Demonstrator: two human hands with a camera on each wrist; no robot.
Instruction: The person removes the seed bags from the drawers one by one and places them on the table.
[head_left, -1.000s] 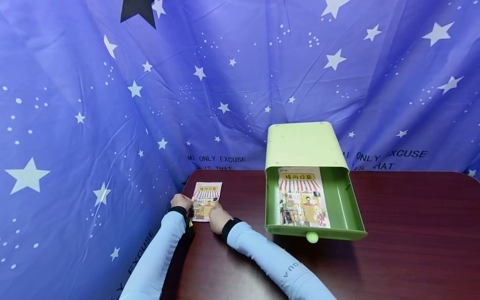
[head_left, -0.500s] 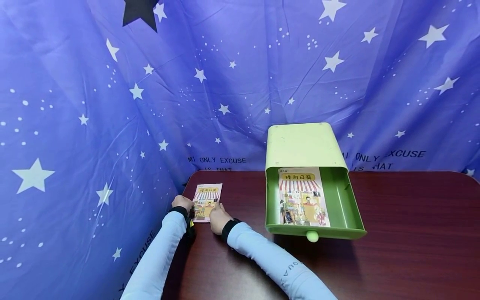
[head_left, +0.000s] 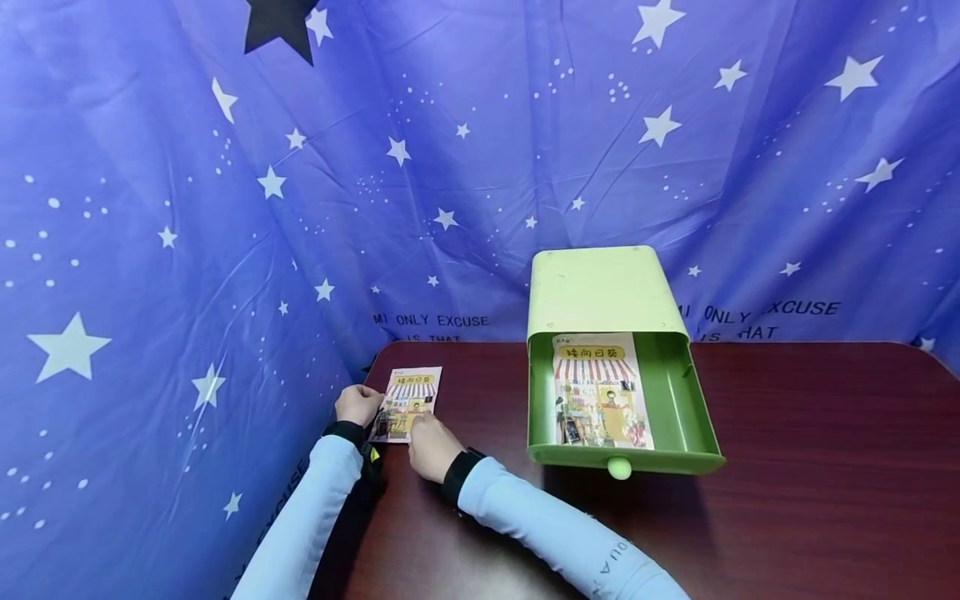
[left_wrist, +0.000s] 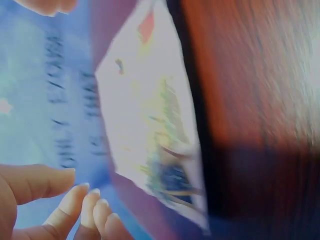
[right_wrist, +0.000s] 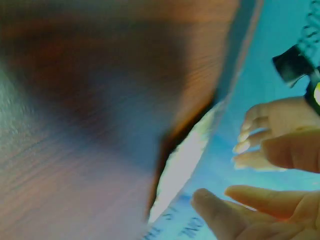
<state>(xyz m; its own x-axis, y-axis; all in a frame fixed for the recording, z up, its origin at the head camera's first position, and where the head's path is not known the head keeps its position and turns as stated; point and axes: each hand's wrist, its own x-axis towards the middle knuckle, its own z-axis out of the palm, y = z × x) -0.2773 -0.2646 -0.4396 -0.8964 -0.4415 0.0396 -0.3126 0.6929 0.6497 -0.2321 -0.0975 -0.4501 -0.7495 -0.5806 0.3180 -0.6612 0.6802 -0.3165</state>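
A small pink seed packet [head_left: 411,392] printed with a striped-awning shop lies on the table's far left corner. My left hand [head_left: 357,405] is at its left edge and my right hand [head_left: 433,448] at its lower right in the head view. From the left wrist, the left fingertips [left_wrist: 86,192] and thumb show a gap between them, apart from the packet [left_wrist: 150,115]. The right thumb and fingers [right_wrist: 240,210] likewise spread with nothing between them. A larger matching packet [head_left: 597,392] lies inside the green drawer [head_left: 678,408].
The drawer is pulled out of a pale green box [head_left: 603,287], its round knob [head_left: 619,468] facing me. A star-printed blue curtain [head_left: 450,167] hangs behind and to the left of the dark red table [head_left: 817,433].
Both hands have drawn slightly back toward me and come off the packet's edges. The packet stays near the same spot; the view has shifted a little.
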